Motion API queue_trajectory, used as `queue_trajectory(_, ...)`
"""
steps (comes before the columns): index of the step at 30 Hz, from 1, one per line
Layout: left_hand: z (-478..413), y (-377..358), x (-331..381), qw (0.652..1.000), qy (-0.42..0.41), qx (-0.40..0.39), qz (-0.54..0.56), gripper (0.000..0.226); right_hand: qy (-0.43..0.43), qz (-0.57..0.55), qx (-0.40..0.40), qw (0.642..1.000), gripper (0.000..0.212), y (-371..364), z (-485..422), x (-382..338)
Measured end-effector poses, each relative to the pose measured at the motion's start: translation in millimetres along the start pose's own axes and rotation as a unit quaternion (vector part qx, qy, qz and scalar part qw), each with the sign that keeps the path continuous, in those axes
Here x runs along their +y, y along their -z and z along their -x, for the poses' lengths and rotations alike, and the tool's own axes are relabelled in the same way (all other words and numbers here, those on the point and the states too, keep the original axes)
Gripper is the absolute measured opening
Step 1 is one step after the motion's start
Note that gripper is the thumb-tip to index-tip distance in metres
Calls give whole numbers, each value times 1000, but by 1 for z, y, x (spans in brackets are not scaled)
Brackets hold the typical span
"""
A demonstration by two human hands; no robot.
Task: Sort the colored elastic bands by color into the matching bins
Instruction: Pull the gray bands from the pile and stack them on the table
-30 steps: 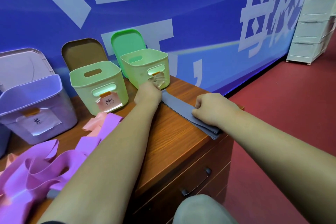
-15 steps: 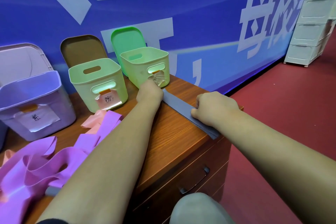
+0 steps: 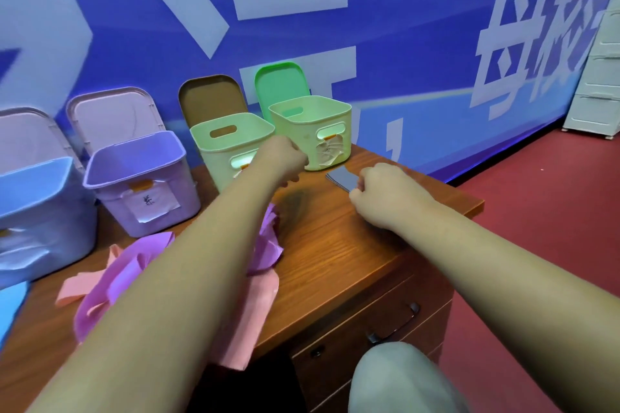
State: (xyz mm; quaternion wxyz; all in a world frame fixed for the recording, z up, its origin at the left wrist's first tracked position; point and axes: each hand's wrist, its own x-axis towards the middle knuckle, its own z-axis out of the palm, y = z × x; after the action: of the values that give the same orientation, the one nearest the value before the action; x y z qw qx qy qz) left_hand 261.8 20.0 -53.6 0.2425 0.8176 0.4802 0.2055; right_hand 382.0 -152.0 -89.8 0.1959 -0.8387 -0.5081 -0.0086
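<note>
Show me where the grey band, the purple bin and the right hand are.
grey band [image 3: 341, 177], head view, on its bare flat end.
purple bin [image 3: 134, 161], head view, on its front rim.
right hand [image 3: 385, 189], head view, on the knuckles.

The wooden desk [image 3: 335, 245] carries four bins [image 3: 144, 184], loose bands [image 3: 265, 248], and a folded grey band [image 3: 342, 176].

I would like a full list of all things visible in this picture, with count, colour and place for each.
bins: four; blue far left, purple next, two pale green; rear of desk
lids: four open; two pinkish-white, one brown, one green; against the wall
grey band: one, folded; by the right green bin
purple bands: a pile, count unclear; left of desk
pink bands: several; among the purple ones
desk: one, brown wood, with drawers
drawer cabinet: one, white; far right
left hand: closed, before the green bins
right hand: on the grey band
</note>
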Motion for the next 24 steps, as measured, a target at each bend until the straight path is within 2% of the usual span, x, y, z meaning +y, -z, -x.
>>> queue_trajectory(9,89,96,-102,998,17,36,48,18,142,-67,-13,987,26,-32,16,-99)
queue_trajectory(12,112,111,-141,999,16,46,18,16,195,-95,-20,976,21,-46,20,-128)
queue_trajectory(17,148,113,-174,997,-29,-60,-22,24,281,-130,-6,951,18,-78,29,-155)
queue_trajectory(21,165,103,-183,997,-58,-54,-4,23,283,-162,4,945,18,-106,33,-149)
queue_trajectory(24,173,102,-178,985,-170,28,-29,16,240,-225,5,945,17,-110,32,-144)
